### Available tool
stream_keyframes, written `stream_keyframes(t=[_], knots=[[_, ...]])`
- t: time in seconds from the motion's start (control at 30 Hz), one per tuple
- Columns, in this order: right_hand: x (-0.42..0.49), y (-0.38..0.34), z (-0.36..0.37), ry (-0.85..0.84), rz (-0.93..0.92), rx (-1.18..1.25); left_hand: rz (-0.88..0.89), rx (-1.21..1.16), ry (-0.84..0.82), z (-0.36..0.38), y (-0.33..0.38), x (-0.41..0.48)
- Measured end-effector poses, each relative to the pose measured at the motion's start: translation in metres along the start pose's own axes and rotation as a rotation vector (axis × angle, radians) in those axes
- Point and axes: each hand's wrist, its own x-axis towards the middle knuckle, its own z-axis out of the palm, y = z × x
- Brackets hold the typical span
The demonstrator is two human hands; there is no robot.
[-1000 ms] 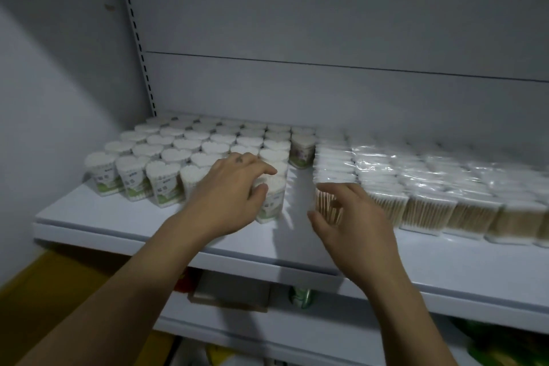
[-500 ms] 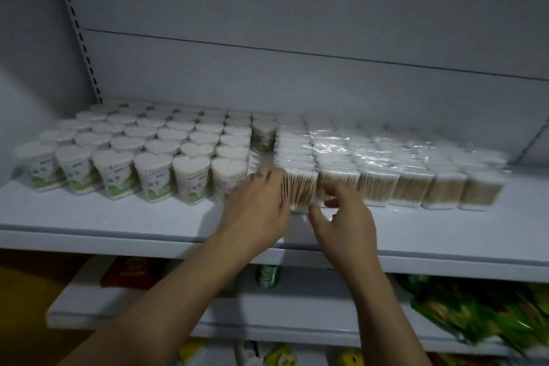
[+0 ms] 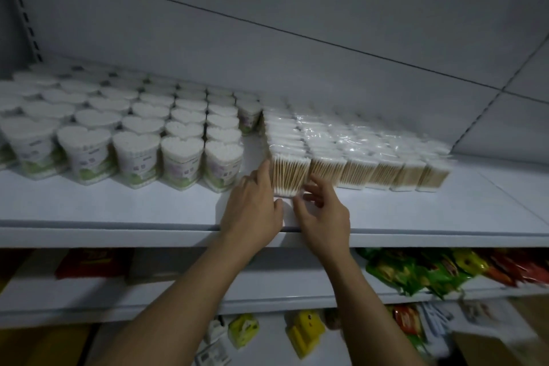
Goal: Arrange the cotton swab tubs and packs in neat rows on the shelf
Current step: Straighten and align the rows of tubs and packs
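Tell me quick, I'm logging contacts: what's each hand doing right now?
Left hand: open, straight fingers pressing the left side of the front-left cotton swab pack.
Right hand: open, loosely bent fingers touching that pack's front.

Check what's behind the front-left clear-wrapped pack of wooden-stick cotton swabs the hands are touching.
A column of identical clear-wrapped packs runs back from that front pack of wooden-stick swabs toward the grey back panel. Only their white tops show; their sticks are covered.

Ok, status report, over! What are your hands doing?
Left hand presses side of leftmost front cotton swab pack. Right hand touches its front corner. Nothing blocking.
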Motion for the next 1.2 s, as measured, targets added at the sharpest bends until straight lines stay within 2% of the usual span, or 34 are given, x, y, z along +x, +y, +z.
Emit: stream_keyframes(t=[0.3,0.47,0.63,0.8,0.97,1.1,1.2], knots=[[-0.001,0.005,0.0,-0.006,-0.076,-0.037,0.005,-0.156,-0.01,-0.012,-0.004,0.0],[-0.003,0.003,-0.006,0.001,-0.085,0.015,-0.049,-0.254,0.025,-0.015,-0.001,-0.001],[-0.004,0.001,-0.004,-0.008,-0.115,0.037,0.053,-0.187,-0.05,-0.014,0.004,-0.006],[0.0,-0.012,-0.004,-0.086,-0.142,0.244,-0.118,-0.511,0.07,-0.02,0.012,-0.002],[0.02,-0.02,-0.024,-0.033,-0.304,0.214,-0.094,-0.656,0.039,-0.018,0.038,-0.004],[0.035,-0.024,-0.042,-0.145,-0.42,0.249,-0.098,-0.633,0.126,-0.018,0.053,0.01],[0.042,-0.022,-0.056,-0.196,-0.434,0.314,-0.211,-0.772,0.143,-0.021,0.056,0.012]])
